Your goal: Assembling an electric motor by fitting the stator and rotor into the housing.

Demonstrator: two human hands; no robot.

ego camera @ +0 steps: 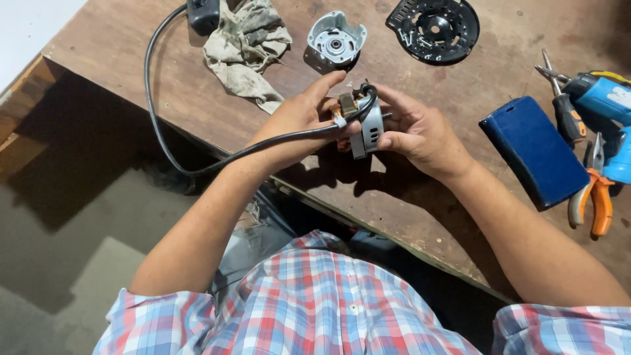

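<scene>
One thing here may count as a package: a dark blue flat case [536, 151], rectangular with rounded corners, lying tilted on the wooden bench [460, 217]. It sits just left of the orange-handled pliers [595, 197] and below-left of the blue drill [608, 105]. Its face is plain. No labels, signs or screens show.
</scene>
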